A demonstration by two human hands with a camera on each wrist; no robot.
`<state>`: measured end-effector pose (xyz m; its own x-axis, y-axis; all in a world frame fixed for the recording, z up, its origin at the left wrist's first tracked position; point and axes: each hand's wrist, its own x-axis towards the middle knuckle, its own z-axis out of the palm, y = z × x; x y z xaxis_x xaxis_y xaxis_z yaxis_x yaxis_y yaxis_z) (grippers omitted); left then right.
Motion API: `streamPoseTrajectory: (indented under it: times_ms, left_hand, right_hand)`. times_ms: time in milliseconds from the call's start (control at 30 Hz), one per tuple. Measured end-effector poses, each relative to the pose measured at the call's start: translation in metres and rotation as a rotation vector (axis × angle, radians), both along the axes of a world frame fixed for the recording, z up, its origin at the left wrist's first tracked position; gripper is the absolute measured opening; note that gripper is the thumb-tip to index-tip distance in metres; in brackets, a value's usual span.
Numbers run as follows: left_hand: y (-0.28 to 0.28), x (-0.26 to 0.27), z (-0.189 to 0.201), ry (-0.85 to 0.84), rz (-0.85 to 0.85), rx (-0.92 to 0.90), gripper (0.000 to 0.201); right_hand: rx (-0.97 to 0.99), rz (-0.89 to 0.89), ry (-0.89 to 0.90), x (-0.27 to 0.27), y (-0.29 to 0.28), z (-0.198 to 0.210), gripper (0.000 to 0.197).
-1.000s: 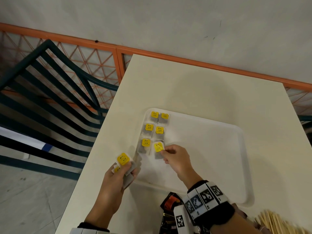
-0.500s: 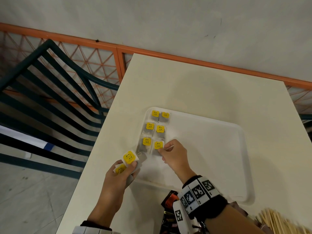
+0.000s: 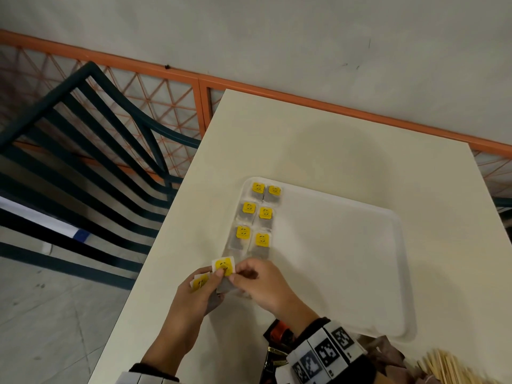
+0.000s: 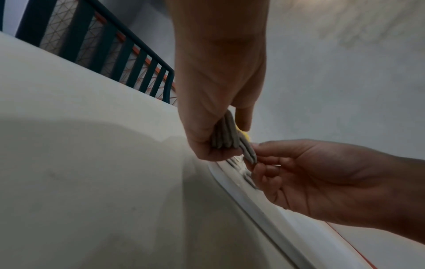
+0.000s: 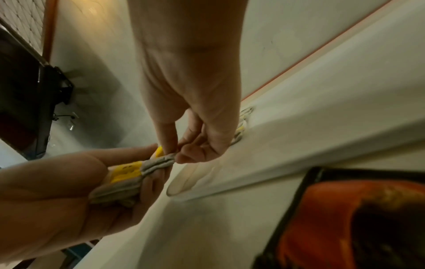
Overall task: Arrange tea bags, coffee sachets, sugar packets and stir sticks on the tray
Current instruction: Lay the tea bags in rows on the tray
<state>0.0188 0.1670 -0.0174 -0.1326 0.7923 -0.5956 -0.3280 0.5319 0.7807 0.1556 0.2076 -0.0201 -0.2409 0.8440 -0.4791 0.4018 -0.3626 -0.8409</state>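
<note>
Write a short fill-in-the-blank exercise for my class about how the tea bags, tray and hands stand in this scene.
1. ____ tea bags lie on the white tray, in two columns.
2. The stack of tea bags is held in the ____ hand.
3. The right hand pinches one tea bag at the stack's ____.
4. Each tea bag's tag is coloured ____.

Missing words: six; left; top; yellow

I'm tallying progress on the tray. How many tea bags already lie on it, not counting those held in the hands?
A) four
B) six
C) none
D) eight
B: six yellow-tagged tea bags lie in two columns of three along the left side of the tray.
</note>
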Motion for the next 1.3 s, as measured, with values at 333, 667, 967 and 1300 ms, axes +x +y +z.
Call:
streamPoseTrajectory:
  times_ms: [333, 667, 967, 1300]
  left_hand:
    - [-0.009, -0.018, 0.004, -0.091, 0.031, -0.006, 0.03]
    - [-0.017, -0.011, 0.005, -0.025, -0.006, 0.065, 0.016]
    - [-0.017, -0.008, 0.003, 0.04, -0.001, 0.094, 0.014]
    - [-0.015, 0.003, 0.002, 0.03, -0.001, 0.062, 0.023]
  right_hand:
    - [-0.117, -0.3, 0.067, -0.003, 0.002, -0.012, 0.018]
    - [0.109, -0.209, -0.185, -0.011, 0.002, -0.015, 0.029]
    - [0.106, 0.113, 0.027, -0.006, -0.019, 0.008, 0.007]
    - [-0.009, -0.059, 0.059, 0.005, -0.027, -0.003, 0.007]
